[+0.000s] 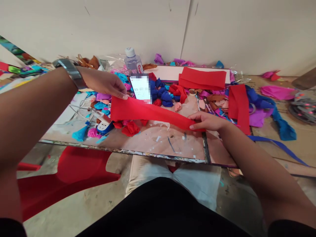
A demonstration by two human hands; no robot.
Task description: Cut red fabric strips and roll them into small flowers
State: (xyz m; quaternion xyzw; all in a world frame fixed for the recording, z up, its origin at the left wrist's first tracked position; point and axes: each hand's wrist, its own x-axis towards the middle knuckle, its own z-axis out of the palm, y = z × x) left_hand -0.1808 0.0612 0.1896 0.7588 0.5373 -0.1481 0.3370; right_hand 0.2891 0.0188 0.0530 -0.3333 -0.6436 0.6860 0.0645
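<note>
A long red strip [150, 111] is stretched above the table between my two hands. My left hand [111, 85] pinches its upper left corner between thumb and fingers. At the strip's narrower right end, my right hand [207, 121] grips it with the thumb and fingers. Behind the strip stands a lit phone [140, 87], and dark blue crumpled pieces [164, 95] lie beside it. A crumpled red piece [130, 128] sits on the table just below the strip.
A clear bottle [133, 62] stands behind the phone. Folded red strips [202, 78] lie at the back right, another red strip [239, 107] further right. A blue-and-white power socket [105, 126] is at the left. A red chair [76, 168] stands below the table edge.
</note>
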